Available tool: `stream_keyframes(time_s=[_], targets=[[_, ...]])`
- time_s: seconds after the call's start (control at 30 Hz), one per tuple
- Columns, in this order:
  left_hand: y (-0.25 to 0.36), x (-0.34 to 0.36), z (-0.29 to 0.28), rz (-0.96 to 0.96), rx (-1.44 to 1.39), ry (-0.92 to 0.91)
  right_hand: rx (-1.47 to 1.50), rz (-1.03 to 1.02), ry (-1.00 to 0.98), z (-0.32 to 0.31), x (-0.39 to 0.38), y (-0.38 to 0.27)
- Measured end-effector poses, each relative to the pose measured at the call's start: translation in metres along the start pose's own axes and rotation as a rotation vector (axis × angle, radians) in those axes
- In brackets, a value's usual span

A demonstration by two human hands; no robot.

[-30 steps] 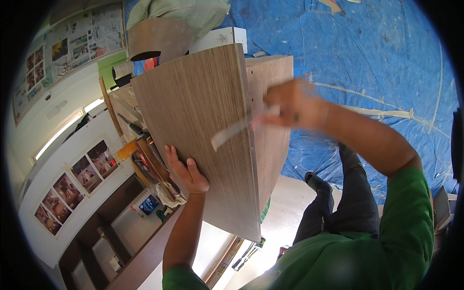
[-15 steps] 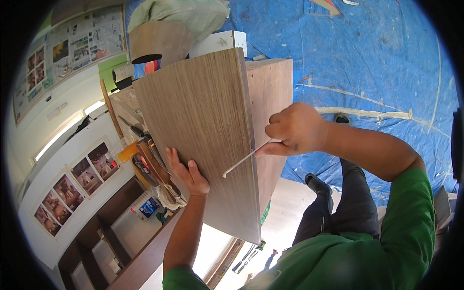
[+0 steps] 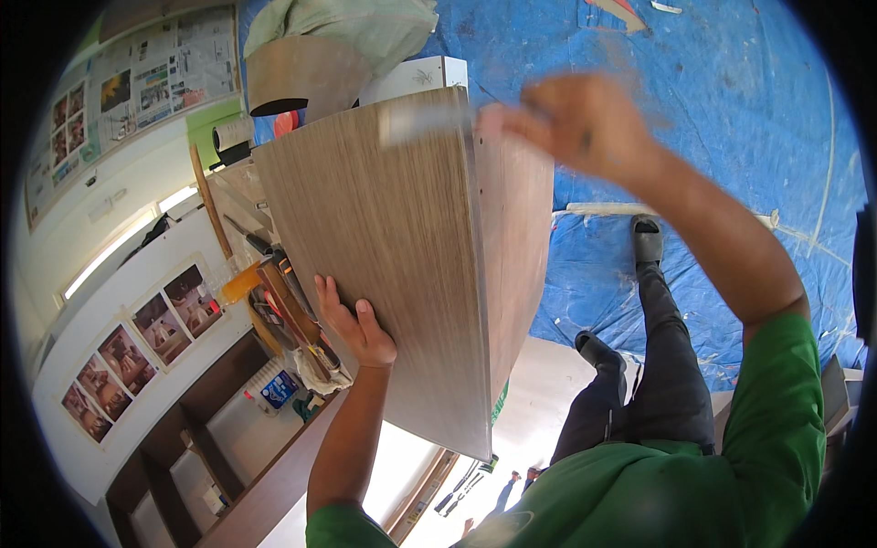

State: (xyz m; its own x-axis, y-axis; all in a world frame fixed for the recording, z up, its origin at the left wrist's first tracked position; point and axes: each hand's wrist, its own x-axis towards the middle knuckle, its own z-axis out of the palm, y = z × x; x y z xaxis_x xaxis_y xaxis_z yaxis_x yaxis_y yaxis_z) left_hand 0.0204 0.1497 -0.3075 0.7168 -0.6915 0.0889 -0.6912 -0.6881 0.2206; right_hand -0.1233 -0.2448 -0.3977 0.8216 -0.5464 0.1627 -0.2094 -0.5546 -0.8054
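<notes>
A tall box-like cabinet stands in front of me, with a grey-brown wood-grain panel (image 3: 411,228) on one face and a plainer brown side (image 3: 516,237) to the right. My left hand (image 3: 358,331) lies flat against the wood-grain panel, fingers stretched out and thumb apart. Up by the panel's far right corner is my right hand (image 3: 580,123), smeared by motion but closed. From it a thin metal bar (image 3: 425,121) reaches leftward across the panel's edge; blur hides its shape, and whether it touches the edge I cannot tell.
Blue sheeting (image 3: 731,110) covers the floor at the right. Hand tools (image 3: 292,292) lie crowded left of the panel. A dark shelf unit (image 3: 219,429) is at the lower left. A brown curved piece (image 3: 306,73) and a pale green bag (image 3: 384,23) stand at the back.
My right hand has swept away from me along the panel's right edge, from about its middle to the far corner, carrying the thin metal bar. My left hand stays in place.
</notes>
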Motion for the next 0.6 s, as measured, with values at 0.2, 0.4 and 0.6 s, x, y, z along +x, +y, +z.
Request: stream_keyframes(time_s=[0.2,0.4,0.6], targets=[[0.002,0.004,-0.001,0.010,0.026,0.000,0.115,-0.260,-0.510,0.019,-0.088,-0.041],[0.001,-0.001,0.001,-0.010,0.015,0.012,0.034,-0.140,-0.142,0.011,-0.014,-0.008],[0.001,0.002,0.000,0.019,0.026,0.016,0.141,0.426,-0.023,-0.028,0.066,0.038]])
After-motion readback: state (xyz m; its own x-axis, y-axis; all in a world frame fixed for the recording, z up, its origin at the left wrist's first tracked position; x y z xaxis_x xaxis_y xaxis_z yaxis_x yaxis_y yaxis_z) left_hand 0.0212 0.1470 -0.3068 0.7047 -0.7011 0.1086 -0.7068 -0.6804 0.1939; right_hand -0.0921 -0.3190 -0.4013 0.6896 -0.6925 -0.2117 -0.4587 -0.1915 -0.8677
